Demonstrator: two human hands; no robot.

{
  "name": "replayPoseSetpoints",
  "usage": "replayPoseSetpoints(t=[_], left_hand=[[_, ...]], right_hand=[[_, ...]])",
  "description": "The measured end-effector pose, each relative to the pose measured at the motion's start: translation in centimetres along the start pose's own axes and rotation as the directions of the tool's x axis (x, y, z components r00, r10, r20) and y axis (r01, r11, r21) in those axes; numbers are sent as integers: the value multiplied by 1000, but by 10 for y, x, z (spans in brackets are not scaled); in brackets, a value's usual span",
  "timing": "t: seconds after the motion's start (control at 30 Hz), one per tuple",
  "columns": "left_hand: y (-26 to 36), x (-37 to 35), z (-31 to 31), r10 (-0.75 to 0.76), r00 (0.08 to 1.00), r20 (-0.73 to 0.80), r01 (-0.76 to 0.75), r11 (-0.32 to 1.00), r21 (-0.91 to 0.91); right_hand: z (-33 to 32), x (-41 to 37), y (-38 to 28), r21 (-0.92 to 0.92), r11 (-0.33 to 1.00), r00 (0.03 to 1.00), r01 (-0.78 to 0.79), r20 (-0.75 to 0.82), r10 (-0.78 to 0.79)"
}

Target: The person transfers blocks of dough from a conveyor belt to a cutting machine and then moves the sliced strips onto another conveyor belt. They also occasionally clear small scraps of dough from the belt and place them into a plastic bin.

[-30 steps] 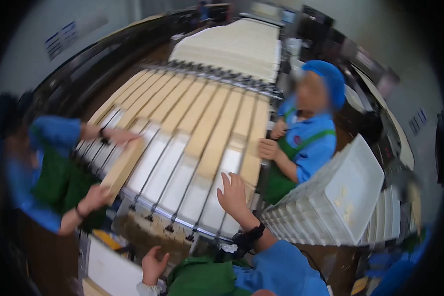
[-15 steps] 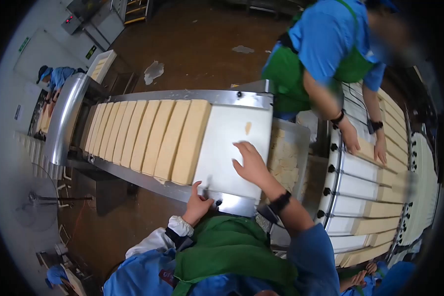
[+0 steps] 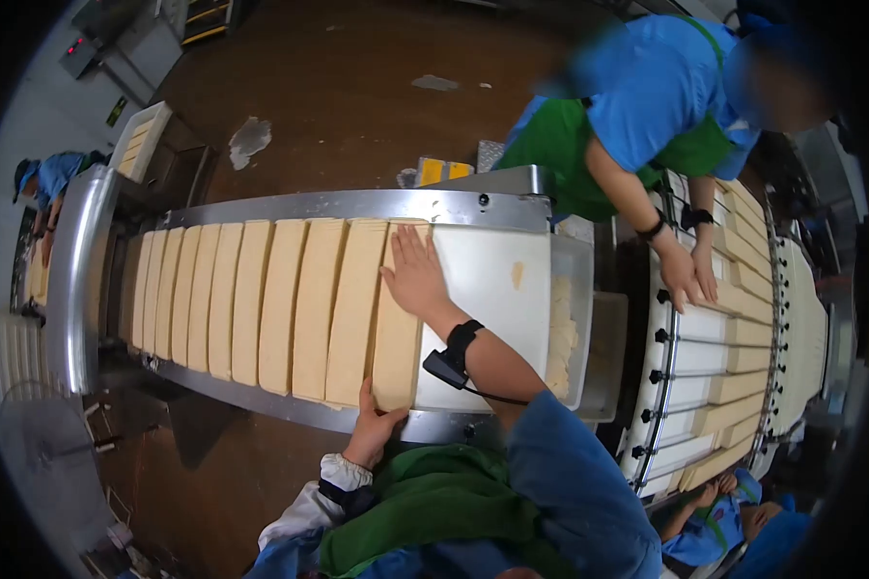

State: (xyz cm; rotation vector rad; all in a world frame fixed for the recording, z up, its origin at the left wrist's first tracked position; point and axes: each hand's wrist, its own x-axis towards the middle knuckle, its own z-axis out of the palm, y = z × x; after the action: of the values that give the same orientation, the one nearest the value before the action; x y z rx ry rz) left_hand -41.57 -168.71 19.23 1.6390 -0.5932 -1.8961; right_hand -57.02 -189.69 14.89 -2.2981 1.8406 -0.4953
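A row of long pale-yellow dough slabs lies side by side on a white conveyor belt. My right hand rests flat over the far end of the rightmost dough slab, fingers stretched. At that slab's near end is my left hand, its index finger along the slab's left edge and its thumb apart near the end face. The left hand's other fingers are partly hidden. A small dough scrap sits on the belt right of my hands.
Metal side rails border the belt. Past its right end stands a bin with dough scraps. A co-worker leans over another conveyor with dough pieces between rods. A metal cover arches over the left end.
My right hand has moved left from above the bare belt onto the rightmost slab. My left hand has come to its near end. The view has shifted, and the co-worker's hands have moved closer together.
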Motion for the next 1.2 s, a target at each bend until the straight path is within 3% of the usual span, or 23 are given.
replayPoseSetpoints(t=[0.07,0.1,0.17,0.23,0.3,0.33,0.4,0.43,0.47,0.5,0.53,0.6,0.67,0.73,0.8,0.87,0.9,0.97,1.03,1.1,1.13,1.17,1.2], left_hand=[[11,-2,1,-97,994,53,101,993,-65],[16,-1,3,-141,988,57,144,988,-63],[24,1,5,-228,972,60,231,972,-51],[28,2,10,-212,976,52,213,977,-5],[36,2,17,-191,979,75,186,980,70],[38,2,19,-181,978,99,169,978,123],[33,8,24,-33,989,144,-10,958,288],[-4,43,5,166,954,251,-250,900,357],[-2,47,7,278,898,342,-420,771,478],[11,39,18,287,884,368,-463,647,607],[26,29,28,299,867,398,-498,494,713],[32,24,37,308,876,371,-474,409,780],[38,17,53,327,896,302,-388,244,889],[28,30,47,403,865,298,-413,237,879],[26,39,57,449,817,363,-488,201,849],[37,23,88,428,814,392,-498,168,850],[37,15,109,398,773,493,-591,171,789],[38,-3,161,344,665,663,-740,186,646],[17,-28,214,275,507,817,-848,329,415],[3,-70,269,34,414,909,-822,442,358],[-14,-86,289,-20,343,939,-825,472,311],[-23,-108,314,-191,331,924,-705,601,377],[-36,-127,333,-242,335,911,-715,564,413]], right_hand=[[-11,7,-9,6,997,996,-72,52,71],[-10,14,-11,-64,997,996,-43,-81,38],[-21,34,-13,53,985,987,-163,20,162],[-17,42,-12,-83,975,978,-204,-61,200],[-11,42,0,-175,961,969,-215,82,232],[-25,33,7,-173,942,950,-289,72,305],[-59,3,37,-160,899,907,-409,41,420],[-73,-15,56,-145,881,888,-451,23,459],[-87,-33,71,-124,864,871,-487,8,492],[-111,-53,80,-119,827,830,-550,33,557],[-129,-73,90,-94,828,811,-553,169,561],[-157,-110,108,-19,826,741,-564,429,516],[-165,-145,110,-38,903,829,-428,381,409],[-156,-177,104,-37,915,870,-401,296,394],[-137,-198,111,-18,867,855,-499,156,495],[-143,-244,120,109,797,787,-595,-124,604],[-160,-265,119,189,766,725,-614,-250,642],[-228,-335,127,197,728,686,-657,-243,685],[-267,-413,152,80,711,625,-698,-416,660],[-337,-478,165,75,611,579,-788,-245,778],[-344,-519,186,64,615,582,-786,-257,771],[-366,-549,196,58,570,555,-819,-171,814],[-382,-572,206,48,525,520,-850,-84,850]])
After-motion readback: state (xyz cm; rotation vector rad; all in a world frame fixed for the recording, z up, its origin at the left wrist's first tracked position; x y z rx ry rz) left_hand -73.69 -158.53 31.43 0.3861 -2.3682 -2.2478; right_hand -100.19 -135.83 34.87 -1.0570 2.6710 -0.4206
